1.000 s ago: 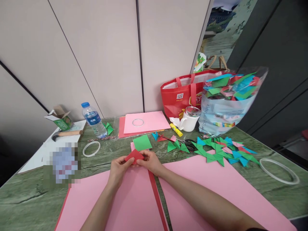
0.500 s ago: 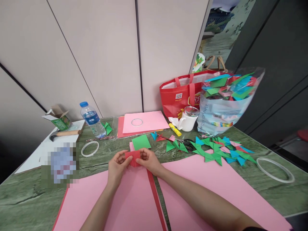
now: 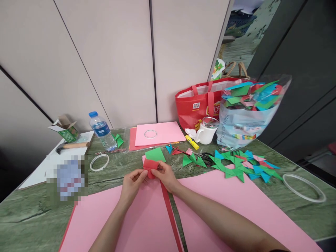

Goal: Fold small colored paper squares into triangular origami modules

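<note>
Three rings (image 3: 97, 169): two at eight o'clock, one at four. One held paper (image 3: 150, 163), seven; one bottle (image 3: 103, 131), nine; one mug (image 3: 207, 133), three o'clock.

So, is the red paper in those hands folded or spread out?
Folded: the red paper shows a crease and layered flaps between the left hand and right hand.

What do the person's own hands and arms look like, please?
The left hand and right hand wear no gloves, and no rings show on the fingers. The left forearm and right forearm are bare, without watch or bracelet in view. A dark edge beyond the right forearm may be a sleeve.
</note>
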`<state>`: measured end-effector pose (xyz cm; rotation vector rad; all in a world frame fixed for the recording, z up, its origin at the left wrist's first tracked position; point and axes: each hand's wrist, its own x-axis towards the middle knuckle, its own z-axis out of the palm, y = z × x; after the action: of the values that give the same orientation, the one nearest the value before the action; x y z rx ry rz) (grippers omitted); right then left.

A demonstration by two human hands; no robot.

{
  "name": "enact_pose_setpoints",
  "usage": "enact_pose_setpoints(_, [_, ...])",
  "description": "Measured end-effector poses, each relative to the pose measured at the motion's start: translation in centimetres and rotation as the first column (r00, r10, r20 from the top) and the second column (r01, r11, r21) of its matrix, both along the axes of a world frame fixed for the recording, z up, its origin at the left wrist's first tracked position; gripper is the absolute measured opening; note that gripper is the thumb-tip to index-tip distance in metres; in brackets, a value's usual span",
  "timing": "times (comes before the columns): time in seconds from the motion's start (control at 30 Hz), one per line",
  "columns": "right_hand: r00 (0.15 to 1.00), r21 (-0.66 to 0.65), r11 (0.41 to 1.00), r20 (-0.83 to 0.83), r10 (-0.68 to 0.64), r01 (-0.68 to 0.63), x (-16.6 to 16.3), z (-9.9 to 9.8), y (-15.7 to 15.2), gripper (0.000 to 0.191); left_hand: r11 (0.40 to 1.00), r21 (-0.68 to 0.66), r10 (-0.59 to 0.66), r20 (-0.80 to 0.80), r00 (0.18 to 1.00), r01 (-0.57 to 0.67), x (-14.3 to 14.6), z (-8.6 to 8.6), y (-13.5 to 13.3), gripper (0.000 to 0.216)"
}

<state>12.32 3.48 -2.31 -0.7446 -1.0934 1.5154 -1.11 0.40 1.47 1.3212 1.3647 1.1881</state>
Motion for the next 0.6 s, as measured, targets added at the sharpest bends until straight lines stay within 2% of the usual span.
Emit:
enact_pose_setpoints(0.07, [1.0,-0.027,1.0,-0.014,-0.004,0.003,0.01,-0.07,0.08,0.028,0.998,0.057,0.03,0.055,0.998,-0.033,-0.18,0.05,0.13,0.018])
enact_pose_setpoints(0.17, [0.998,-0.065,0.997,-0.044,0.037,-0.04,0.03,-0.24,0.2,0.04,0.986,0.164,0.008,0.113,0.994,-0.026,-0.53,0.11,0.38,0.032])
enact_pose_setpoints(0.27, [0.997,-0.069,0.995,-0.051,0.063,-0.067,0.02,-0.31,0.24,0.046,0.981,0.188,-0.042,-0.01,0.999,0.044,-0.84,0.03,0.53,0.02])
enact_pose_setpoints(0.33, [0.998,-0.066,0.997,-0.043,0.039,-0.042,0.02,-0.27,0.23,0.042,0.98,0.198,0.0,-0.104,0.995,0.021,-0.97,-0.16,0.55,0.014])
enact_pose_setpoints(0.4, [1.0,-0.041,0.999,-0.02,-0.005,0.004,0.05,-0.2,0.19,0.031,0.973,0.228,0.067,-0.157,0.985,-0.03,-1.02,-0.37,0.52,0.012])
enact_pose_setpoints(0.5, [1.0,0.02,1.0,0.015,0.006,-0.006,0.14,-0.15,0.13,0.026,0.976,0.199,0.115,-0.144,0.983,-0.085,-0.97,-0.45,0.43,0.011])
enact_pose_setpoints(0.6, [0.999,0.03,0.999,0.042,0.027,-0.028,0.25,-0.15,0.11,0.031,0.992,0.097,0.08,-0.047,0.996,-0.075,-0.82,-0.15,0.33,0.017])
